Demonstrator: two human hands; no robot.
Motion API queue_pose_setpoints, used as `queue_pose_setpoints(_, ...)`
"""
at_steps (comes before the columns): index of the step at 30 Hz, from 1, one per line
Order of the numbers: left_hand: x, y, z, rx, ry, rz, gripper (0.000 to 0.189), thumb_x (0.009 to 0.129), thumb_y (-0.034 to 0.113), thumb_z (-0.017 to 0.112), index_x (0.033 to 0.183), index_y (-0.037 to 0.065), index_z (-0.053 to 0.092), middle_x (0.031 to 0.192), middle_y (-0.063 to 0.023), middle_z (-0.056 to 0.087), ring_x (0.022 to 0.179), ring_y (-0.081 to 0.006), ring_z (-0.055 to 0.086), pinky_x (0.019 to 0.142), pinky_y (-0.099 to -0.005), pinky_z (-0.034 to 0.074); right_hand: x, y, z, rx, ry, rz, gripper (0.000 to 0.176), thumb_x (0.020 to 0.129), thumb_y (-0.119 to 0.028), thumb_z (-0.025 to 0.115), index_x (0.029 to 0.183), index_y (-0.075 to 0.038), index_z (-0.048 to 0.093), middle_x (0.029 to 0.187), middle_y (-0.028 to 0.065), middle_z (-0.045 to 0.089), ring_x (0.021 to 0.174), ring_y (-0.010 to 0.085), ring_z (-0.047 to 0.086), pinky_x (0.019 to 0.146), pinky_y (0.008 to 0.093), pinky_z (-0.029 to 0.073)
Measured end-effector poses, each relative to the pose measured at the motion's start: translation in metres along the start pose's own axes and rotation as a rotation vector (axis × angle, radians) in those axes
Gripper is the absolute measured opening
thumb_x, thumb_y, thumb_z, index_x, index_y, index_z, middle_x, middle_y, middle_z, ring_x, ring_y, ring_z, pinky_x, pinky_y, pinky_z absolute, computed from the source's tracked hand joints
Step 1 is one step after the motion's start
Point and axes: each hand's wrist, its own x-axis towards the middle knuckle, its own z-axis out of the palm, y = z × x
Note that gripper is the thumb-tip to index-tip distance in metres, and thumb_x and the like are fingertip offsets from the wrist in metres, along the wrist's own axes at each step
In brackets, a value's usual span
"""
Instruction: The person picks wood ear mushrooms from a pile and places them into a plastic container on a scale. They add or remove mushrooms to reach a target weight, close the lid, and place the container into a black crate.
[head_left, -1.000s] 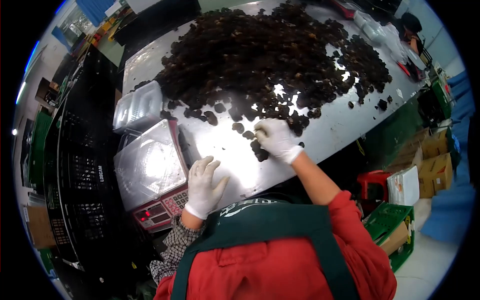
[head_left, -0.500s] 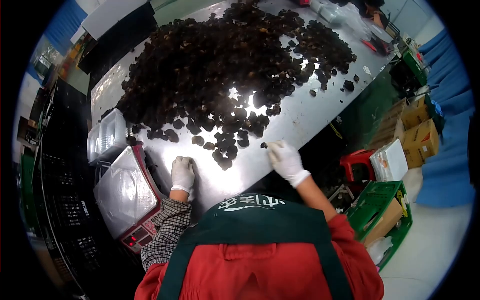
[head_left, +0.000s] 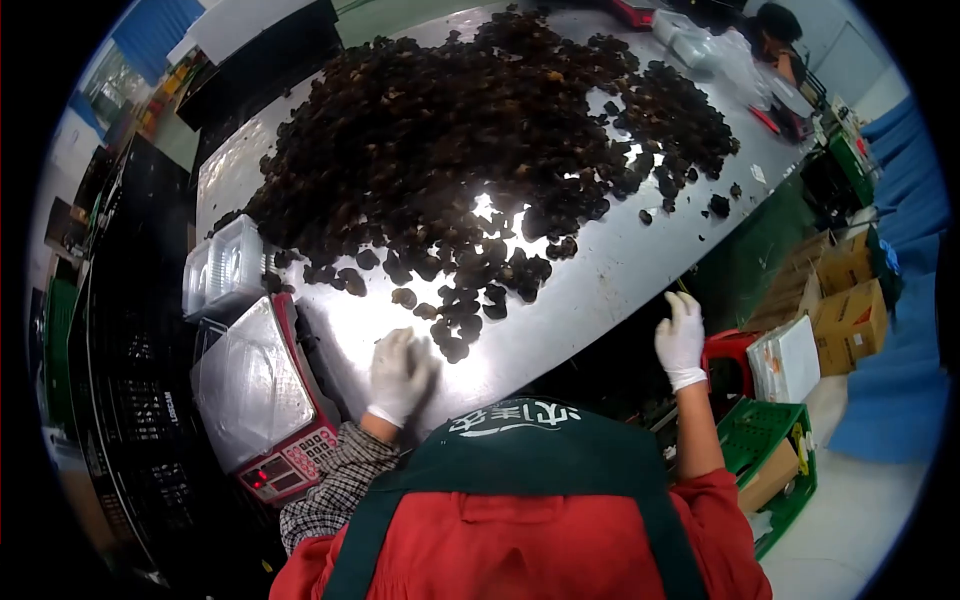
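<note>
Spreading across the metal table (head_left: 640,265) from about 10 to 1 o'clock, a thick pile of dark wood-ear-like pieces (head_left: 430,140) thins toward the near edge. Its lowest tip, a small cluster of dark pieces (head_left: 455,345), lies at 6 o'clock, just beside the left hand.

Gloved in white, the left hand (head_left: 395,378) is over the table at 7 o'clock, fingers loosely bent (motion blurs its inner side, so I cannot tell whether they grip anything). At 3 to 4 o'clock, the right hand (head_left: 682,342), also in a white glove, is past the table edge, well apart from the pile. Its fingers curve upward with a narrow gap to the thumb; the palm is hidden.

A red-trimmed digital scale (head_left: 285,475) with a lit red display sits at 8 o'clock, and clear plastic trays (head_left: 235,262) stand beyond it at 9. Farther left are black crates (head_left: 150,400).

Near the right hand is a red stool (head_left: 735,375); a green crate (head_left: 742,435) is at 4 o'clock, cardboard boxes (head_left: 848,335) at 3. Another person (head_left: 778,28) sits toward 1 to 2 o'clock.
</note>
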Motion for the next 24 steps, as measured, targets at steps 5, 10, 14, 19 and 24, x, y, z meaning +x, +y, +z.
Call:
queue_pose_setpoints(5,0.005,0.034,0.028,0.071,-0.125,-0.007,0.106,0.065,0.043,0.080,0.143,0.001,0.021,0.143,-0.0300,0.021,0.130,-0.0453,0.027,0.106,-0.0504,0.026,0.036,-0.100,0.083,0.344,-0.230,-0.206,0.049,0.073,0.001,0.053,0.122,-0.003,0.052,0.121,0.0209,0.051,0.109,0.0384,0.052,0.091,0.0437,0.045)
queue_pose_setpoints(10,0.022,0.035,0.040,0.093,-0.135,-0.099,0.113,0.061,0.046,0.081,0.143,0.000,0.019,0.145,-0.0300,0.016,0.133,-0.0450,0.021,0.108,-0.0506,0.024,0.048,-0.187,0.110,0.339,-0.538,-0.430,0.062,0.070,-0.005,0.062,0.129,-0.005,0.046,0.122,0.0213,0.050,0.102,0.0375,0.054,0.090,0.0436,0.045)
queue_pose_setpoints(14,0.001,0.028,0.044,-0.042,-0.003,-0.139,0.119,0.059,0.042,0.083,0.145,-0.001,0.013,0.147,-0.0326,0.012,0.135,-0.0477,0.019,0.109,-0.0514,0.024,0.014,-0.234,0.090,0.642,-0.797,-0.758,0.064,0.069,-0.006,0.062,0.130,-0.003,0.045,0.121,0.0219,0.051,0.101,0.0373,0.056,0.088,0.0424,0.048)
queue_pose_setpoints(19,0.002,0.038,0.039,-0.045,0.061,-0.215,0.122,0.058,0.041,0.085,0.145,-0.001,0.011,0.145,-0.0336,0.015,0.135,-0.0467,0.022,0.108,-0.0507,0.025,0.073,-0.223,0.100,0.791,-0.662,-0.720,0.055,0.071,0.006,0.050,0.125,-0.002,0.050,0.118,0.0189,0.056,0.104,0.0356,0.057,0.091,0.0413,0.048)
queue_pose_setpoints(24,0.004,0.035,0.038,0.013,-0.002,-0.226,0.122,0.057,0.046,0.084,0.145,-0.001,0.013,0.145,-0.0330,0.017,0.133,-0.0462,0.026,0.107,-0.0493,0.027,0.188,-0.225,0.157,0.414,-0.293,-0.610,0.050,0.074,0.000,0.053,0.123,-0.008,0.053,0.118,0.0196,0.056,0.098,0.0371,0.058,0.083,0.0419,0.050)
